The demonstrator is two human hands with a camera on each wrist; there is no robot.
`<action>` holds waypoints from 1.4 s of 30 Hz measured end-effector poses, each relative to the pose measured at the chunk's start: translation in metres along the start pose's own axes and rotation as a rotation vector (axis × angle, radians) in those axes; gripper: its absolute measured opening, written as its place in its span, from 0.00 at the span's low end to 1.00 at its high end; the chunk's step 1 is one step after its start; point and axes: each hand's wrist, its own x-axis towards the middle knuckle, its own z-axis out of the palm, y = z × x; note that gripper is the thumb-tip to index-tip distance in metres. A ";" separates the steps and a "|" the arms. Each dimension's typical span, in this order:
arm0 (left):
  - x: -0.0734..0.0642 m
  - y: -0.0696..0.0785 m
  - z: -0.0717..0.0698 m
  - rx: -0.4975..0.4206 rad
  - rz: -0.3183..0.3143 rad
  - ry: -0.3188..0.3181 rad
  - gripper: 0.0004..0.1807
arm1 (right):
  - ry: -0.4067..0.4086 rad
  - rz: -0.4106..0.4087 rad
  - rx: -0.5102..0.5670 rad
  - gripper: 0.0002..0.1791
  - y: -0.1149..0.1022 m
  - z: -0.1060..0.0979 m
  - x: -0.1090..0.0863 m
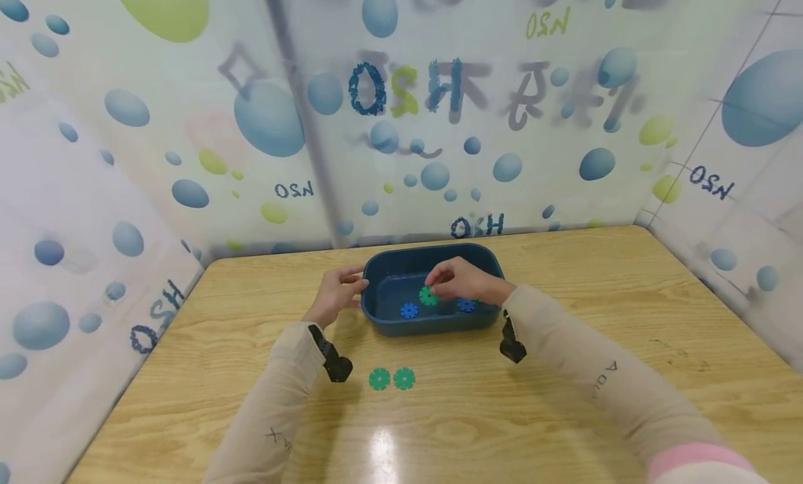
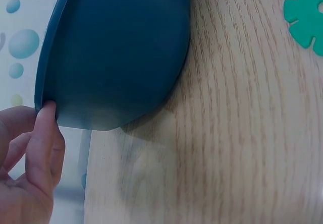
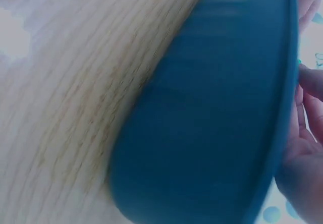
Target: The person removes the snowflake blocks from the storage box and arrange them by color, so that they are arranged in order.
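Note:
A dark blue plastic basin [image 1: 401,328] stands on the table, and my left hand [image 1: 332,297] holds its left end by the rim. The left wrist view has the thumb and fingers [image 2: 41,153] at that rim. Over the inside of the basin, my right hand [image 1: 467,280] pinches a green notched plastic disc [image 1: 429,298] between thumb and fingertips. Two blue notched discs, one at the left [image 1: 409,310] and one partly under the right hand [image 1: 466,305], lie in the basin. In the right wrist view the basin wall [image 3: 202,118] hides most of the held disc.
Two more green discs, a left one [image 1: 379,379] and a right one [image 1: 404,378], lie side by side on the wooden table [image 1: 533,414] in front of the basin. A patterned curtain [image 1: 401,149] hangs behind the table's far edge and along both sides.

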 end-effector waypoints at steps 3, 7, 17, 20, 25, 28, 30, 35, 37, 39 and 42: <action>0.000 0.000 -0.001 0.001 0.002 -0.002 0.22 | -0.021 -0.016 -0.005 0.08 -0.004 0.002 -0.005; -0.001 0.000 -0.001 -0.001 0.002 -0.004 0.22 | -0.075 -0.075 -0.037 0.08 -0.006 0.006 -0.016; -0.002 0.003 -0.002 0.008 -0.006 -0.004 0.21 | 0.001 -0.230 -0.071 0.07 -0.014 0.011 -0.033; -0.003 0.003 -0.002 0.006 -0.007 -0.008 0.22 | -0.049 -0.245 -0.062 0.08 -0.014 0.014 -0.036; -0.004 0.002 -0.002 0.011 -0.009 -0.015 0.22 | -0.169 -0.260 -0.084 0.07 -0.009 0.026 -0.045; -0.004 0.002 -0.002 0.016 -0.010 -0.016 0.22 | -0.206 -0.245 -0.095 0.06 -0.003 0.035 -0.051; -0.003 0.003 -0.002 0.019 -0.007 -0.016 0.22 | -0.212 -0.225 -0.095 0.06 0.002 0.040 -0.054; -0.003 0.003 -0.001 0.024 -0.001 -0.015 0.22 | -0.212 -0.187 -0.123 0.06 0.017 0.049 -0.056; -0.002 0.003 -0.001 0.025 -0.007 -0.012 0.21 | -0.215 -0.176 -0.143 0.05 0.023 0.051 -0.056; -0.002 0.003 -0.001 0.024 -0.012 -0.007 0.21 | -0.217 -0.179 -0.169 0.05 0.029 0.054 -0.055; -0.001 0.003 0.000 0.024 -0.013 -0.009 0.21 | -0.210 -0.188 -0.209 0.05 0.034 0.057 -0.054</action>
